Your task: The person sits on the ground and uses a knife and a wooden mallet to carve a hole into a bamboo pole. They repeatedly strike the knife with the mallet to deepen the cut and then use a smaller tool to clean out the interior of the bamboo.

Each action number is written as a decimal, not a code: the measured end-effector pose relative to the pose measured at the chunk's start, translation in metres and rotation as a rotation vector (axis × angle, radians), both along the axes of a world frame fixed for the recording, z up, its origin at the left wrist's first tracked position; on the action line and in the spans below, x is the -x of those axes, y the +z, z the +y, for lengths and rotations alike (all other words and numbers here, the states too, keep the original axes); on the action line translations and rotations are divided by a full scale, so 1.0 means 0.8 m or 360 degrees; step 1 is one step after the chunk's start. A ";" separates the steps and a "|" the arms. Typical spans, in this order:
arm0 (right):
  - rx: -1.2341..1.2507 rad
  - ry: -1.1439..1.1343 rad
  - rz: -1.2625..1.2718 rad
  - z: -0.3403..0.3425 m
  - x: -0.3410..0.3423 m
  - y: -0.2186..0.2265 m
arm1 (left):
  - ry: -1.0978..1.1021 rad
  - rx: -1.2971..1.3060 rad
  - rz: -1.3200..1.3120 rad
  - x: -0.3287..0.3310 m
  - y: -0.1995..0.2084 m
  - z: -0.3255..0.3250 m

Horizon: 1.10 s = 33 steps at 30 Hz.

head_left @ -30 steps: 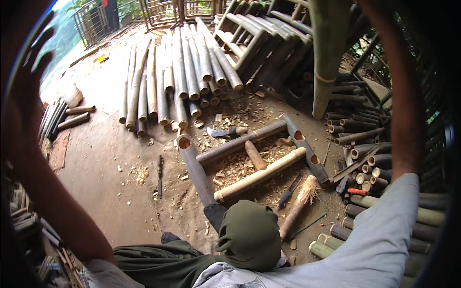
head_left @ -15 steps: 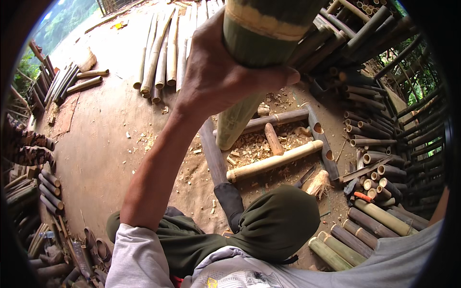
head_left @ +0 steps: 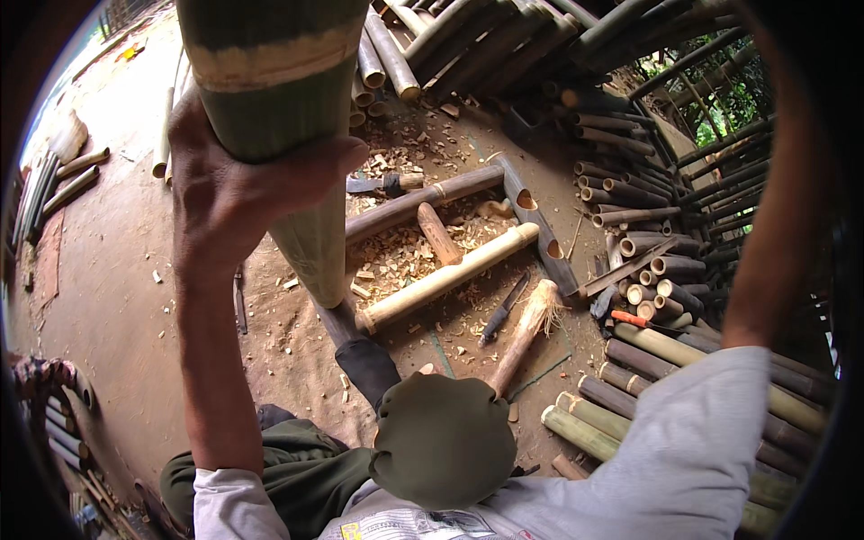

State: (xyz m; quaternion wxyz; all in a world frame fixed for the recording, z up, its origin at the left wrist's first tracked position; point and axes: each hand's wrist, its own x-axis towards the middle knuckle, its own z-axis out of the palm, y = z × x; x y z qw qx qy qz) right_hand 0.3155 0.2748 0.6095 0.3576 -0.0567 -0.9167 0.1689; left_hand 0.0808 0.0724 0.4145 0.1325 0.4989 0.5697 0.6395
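My left hand (head_left: 238,193) is closed around a thick green bamboo pole (head_left: 279,117) with a pale band. The pole stands upright and runs past the upper edge of the view; its lower end reaches a dark bamboo piece (head_left: 335,322) by my foot. At the right my right forearm (head_left: 765,225) is raised, and its hand lies outside the picture. On the ground, a dark pole (head_left: 441,193), a pale pole (head_left: 450,281) and a dark piece with cut holes (head_left: 538,229) form a frame. Inside it a short wooden stick (head_left: 438,236) lies among chips.
Near my knee lie a knife (head_left: 505,310) and a wooden club with a frayed end (head_left: 526,333). A bladed tool (head_left: 387,183) rests beyond the frame. Stacked bamboo (head_left: 666,279) lines the right side, by a bamboo fence (head_left: 720,189). More poles (head_left: 486,45) lie at the back.
The view has swung to the right, so the pole and my left hand appear farther left. My right arm has come up into view. The pole remains in my left hand.
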 end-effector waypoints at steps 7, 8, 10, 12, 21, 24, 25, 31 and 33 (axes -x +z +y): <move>0.1131 -0.1412 -0.1432 0.116 -0.192 -0.573 | -0.0113 -0.0298 0.0003 -0.010 -0.056 0.021; 0.1234 -0.1458 -0.1390 0.071 -0.191 -0.631 | -0.0039 -0.0334 0.0130 0.003 -0.084 0.013; 0.1153 -0.1562 -0.1657 0.041 -0.249 -0.742 | 0.0012 -0.0202 0.0115 0.001 -0.115 -0.003; 0.1315 -0.1632 -0.1736 0.006 -0.278 -0.784 | -0.0140 -0.0003 -0.0295 -0.015 -0.150 -0.004; 0.2682 -0.1989 -0.1200 0.007 -0.303 -0.776 | 0.0227 -0.0212 0.0069 -0.062 -0.186 0.026; 0.2705 -0.1831 -0.1017 0.012 -0.262 -0.756 | 0.0174 -0.0134 0.0030 -0.078 -0.188 0.028; 0.2723 -0.1759 -0.0955 0.014 -0.242 -0.747 | 0.0157 -0.0127 0.0009 -0.084 -0.189 0.032; 0.3139 -0.0970 -0.0804 -0.012 -0.066 -0.708 | 0.0141 -0.0205 -0.0128 -0.092 -0.185 0.023; 0.3409 -0.0728 -0.0831 -0.035 -0.009 -0.703 | 0.0132 -0.0207 -0.0150 -0.092 -0.180 0.019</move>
